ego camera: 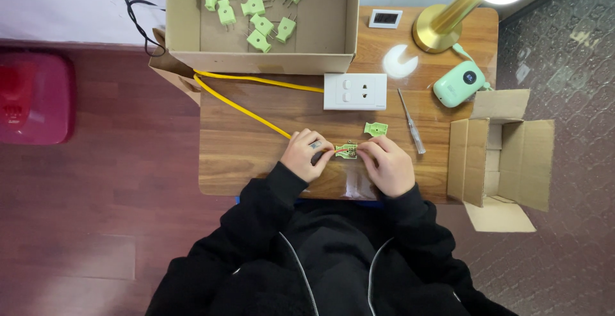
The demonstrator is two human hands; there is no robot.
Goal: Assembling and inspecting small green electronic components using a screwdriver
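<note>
Both hands meet over the front of a small wooden table [243, 156]. My left hand [306, 154] and my right hand [387, 165] pinch a small green plug base [346, 150] between their fingertips, its inner metal parts facing up. A yellow cable [240, 104] runs from the back left towards my left hand and ends under it. Just beyond my right hand lies a loose green plug cover [376, 128]. A screwdriver with a clear handle [410, 124] rests to the right of it.
An open cardboard box [320, 27] at the back holds several green plugs [259, 8]. A white wall socket [355, 91], a gold lamp base [438, 29], a mint-green device [459, 83] and a small white display [385, 18] sit on the table. An open cardboard box [500, 156] stands at the right; a red object [32, 98] at the left.
</note>
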